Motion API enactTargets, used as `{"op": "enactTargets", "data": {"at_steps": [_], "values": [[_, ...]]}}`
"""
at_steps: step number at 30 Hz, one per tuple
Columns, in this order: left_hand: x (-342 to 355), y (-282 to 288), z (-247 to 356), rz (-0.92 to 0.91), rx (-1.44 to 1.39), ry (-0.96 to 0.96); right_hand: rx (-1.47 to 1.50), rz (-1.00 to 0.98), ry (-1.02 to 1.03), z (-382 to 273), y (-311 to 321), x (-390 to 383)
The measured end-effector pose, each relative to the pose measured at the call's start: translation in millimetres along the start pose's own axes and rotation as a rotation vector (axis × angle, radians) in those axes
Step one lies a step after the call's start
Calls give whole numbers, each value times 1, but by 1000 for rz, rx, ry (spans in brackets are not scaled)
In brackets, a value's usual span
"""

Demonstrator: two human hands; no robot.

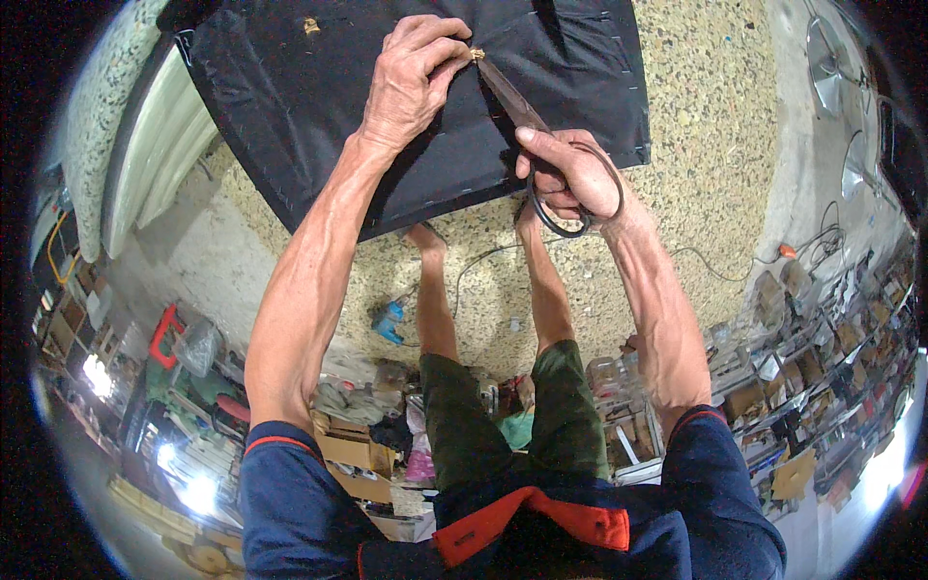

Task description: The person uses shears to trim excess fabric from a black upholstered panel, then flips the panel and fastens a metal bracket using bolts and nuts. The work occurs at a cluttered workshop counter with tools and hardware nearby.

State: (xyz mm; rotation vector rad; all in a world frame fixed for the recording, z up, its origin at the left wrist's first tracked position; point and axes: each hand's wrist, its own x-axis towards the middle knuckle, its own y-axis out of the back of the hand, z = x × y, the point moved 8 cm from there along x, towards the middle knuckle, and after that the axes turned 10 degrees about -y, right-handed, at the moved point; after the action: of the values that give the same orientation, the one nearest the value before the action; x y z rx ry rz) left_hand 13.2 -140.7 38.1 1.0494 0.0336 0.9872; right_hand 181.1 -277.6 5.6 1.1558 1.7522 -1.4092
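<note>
A sheet of black fabric [271, 106], dotted with small pale marks along its edges, fills the upper middle, with a tan patch [311, 25] at upper left. My left hand [411, 82] is closed in a pinch on the fabric at a small tan tuft [478, 54]. My right hand [570, 174] grips large dark scissors [507, 97] by the looped handles, their tips at that tuft beside my left fingertips.
My bare feet stand on a speckled floor [706, 106]. Near them lie a blue power tool [390, 324] and cables. Upright foam-like slabs [155, 155] lean at left. A red-handled saw [166, 333], boxes [353, 449] and assorted clutter line the lower sides.
</note>
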Motion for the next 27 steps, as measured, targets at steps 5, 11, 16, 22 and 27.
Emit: {"op": "enactTargets", "data": {"at_steps": [5,11,16,22,27], "values": [[-5,1,-1,32,-31,68,35,26,-10,17,-12,1],[-10,1,-3,96,-16,136,34,19,79,12,-19,6],[-11,0,-3,115,-25,176,-38,40,84,0,-19,9],[-11,-2,-4,123,8,189,20,57,94,-7,-19,14],[-17,11,-5,151,61,194,-103,152,150,-19,-15,17]]}}
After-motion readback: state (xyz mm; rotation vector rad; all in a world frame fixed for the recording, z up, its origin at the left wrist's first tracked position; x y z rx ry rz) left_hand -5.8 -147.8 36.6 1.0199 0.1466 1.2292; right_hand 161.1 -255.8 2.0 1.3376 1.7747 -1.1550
